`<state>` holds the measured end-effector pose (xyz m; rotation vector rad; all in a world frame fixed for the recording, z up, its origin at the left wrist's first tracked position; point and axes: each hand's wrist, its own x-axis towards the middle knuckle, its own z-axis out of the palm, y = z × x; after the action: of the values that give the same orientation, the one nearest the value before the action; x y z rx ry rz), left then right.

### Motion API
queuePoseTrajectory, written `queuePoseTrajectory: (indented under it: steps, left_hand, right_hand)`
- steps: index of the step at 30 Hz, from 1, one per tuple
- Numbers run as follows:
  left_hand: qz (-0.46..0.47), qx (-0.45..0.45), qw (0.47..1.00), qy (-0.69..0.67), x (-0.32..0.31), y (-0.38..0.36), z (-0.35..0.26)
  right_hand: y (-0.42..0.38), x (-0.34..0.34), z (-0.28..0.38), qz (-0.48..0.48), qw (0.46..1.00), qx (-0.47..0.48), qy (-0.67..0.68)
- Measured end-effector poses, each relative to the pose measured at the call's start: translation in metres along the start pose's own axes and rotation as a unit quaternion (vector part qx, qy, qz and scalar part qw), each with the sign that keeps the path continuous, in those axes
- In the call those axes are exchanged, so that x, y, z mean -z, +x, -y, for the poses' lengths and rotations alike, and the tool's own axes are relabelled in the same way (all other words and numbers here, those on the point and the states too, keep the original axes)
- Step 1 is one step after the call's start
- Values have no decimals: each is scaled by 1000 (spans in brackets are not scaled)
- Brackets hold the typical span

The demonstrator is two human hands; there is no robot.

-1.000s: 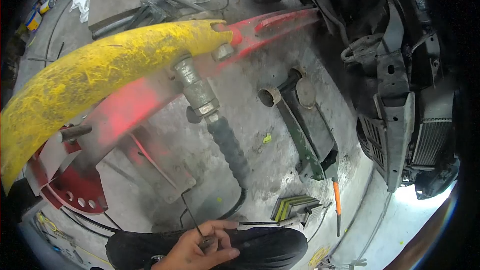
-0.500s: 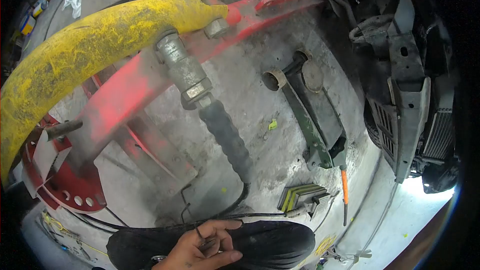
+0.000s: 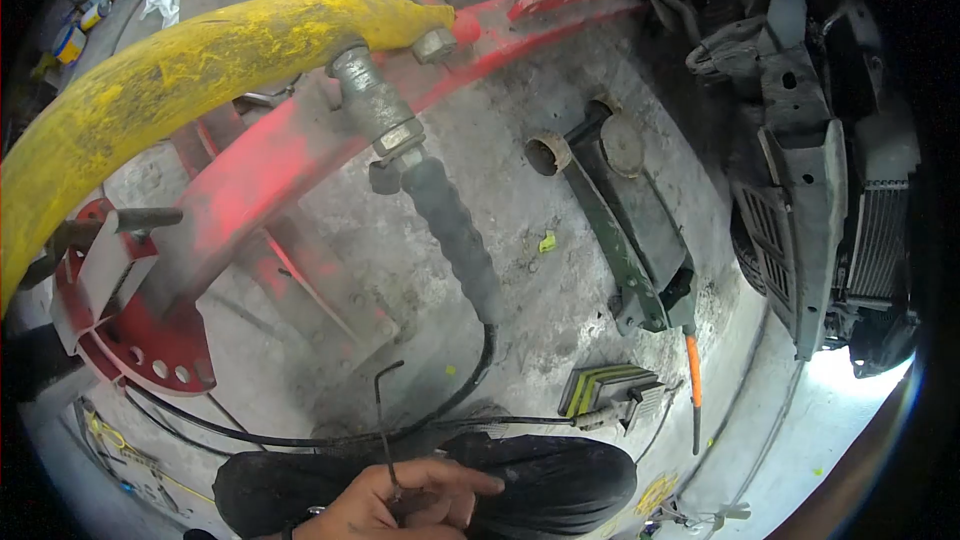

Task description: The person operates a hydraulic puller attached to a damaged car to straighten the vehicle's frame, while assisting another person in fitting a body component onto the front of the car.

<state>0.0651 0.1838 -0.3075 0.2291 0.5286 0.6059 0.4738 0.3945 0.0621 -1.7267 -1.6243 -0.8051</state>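
Note:
My left hand [image 3: 405, 500] is at the bottom middle, in front of dark-trousered knees. Its fingers are curled around a thin, dark L-shaped hex key [image 3: 384, 420], whose long arm points up and whose short bent end is at the top. Beyond it, a ribbed black hose sleeve [image 3: 452, 240] hangs from a metal coupling [image 3: 378, 105] on a curved yellow arm [image 3: 200, 60]. A red metal beam [image 3: 260, 180] runs beneath the yellow arm. My right hand is out of view.
A foot pedal with yellow-green stripes [image 3: 605, 392] lies on the floor, joined to a black hose [image 3: 300, 442]. Nearby is a dark green metal bracket [image 3: 630, 230] with an orange-handled tool [image 3: 693, 370]. The front of a dismantled vehicle [image 3: 810, 190] stands at the right.
The hex key has turned more upright, and my left hand has shifted slightly down and right. The viewpoint has moved a little.

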Motion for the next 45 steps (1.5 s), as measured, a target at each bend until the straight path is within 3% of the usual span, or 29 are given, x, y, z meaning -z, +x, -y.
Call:
queuePoseTrajectory:
  steps: [7,13,16,18,19,20,22,25,28,32,33,36,41,45]
  left_hand:
    - [67,-41,995,-59,-16,-25,4]
    - [-63,-31,993,99,-28,-36,23]
    - [-54,-40,977,204,-25,-31,31]
    - [-51,-46,976,207,-27,-28,38]
    - [-50,-48,976,207,-27,-27,42]
    - [-37,-49,973,223,-24,-26,48]
    - [-17,-49,966,253,-14,-23,60]
    - [-13,-70,967,244,-16,-24,66]
    - [-8,-115,961,253,-18,-23,72]
    - [-4,-82,961,266,-24,-31,69]
    - [3,-88,958,272,-23,-31,72]
    - [9,-108,954,279,-23,-33,75]
    - [15,-123,953,277,-23,-36,77]
    - [21,-143,949,281,-21,-34,82]
  right_hand:
    - [16,15,-18,-4,999,24,-26]
    - [93,16,-110,-36,985,114,-126]
    - [133,10,-177,-77,961,179,-196]
    - [108,13,-144,-53,981,104,-155]
    - [90,13,-112,-22,989,-10,-145]
    - [85,14,-111,-16,994,35,-105]
    - [111,9,-147,-12,988,27,-150]
    - [111,6,-145,5,992,38,-122]
    - [101,7,-136,22,992,-3,-125]
    - [76,5,-99,-3,991,-43,-129]
    - [67,6,-90,-22,995,10,-98]
    - [71,6,-95,-3,995,46,-91]
    - [64,8,-83,10,992,-26,-119]
    - [70,8,-93,25,993,-23,-114]
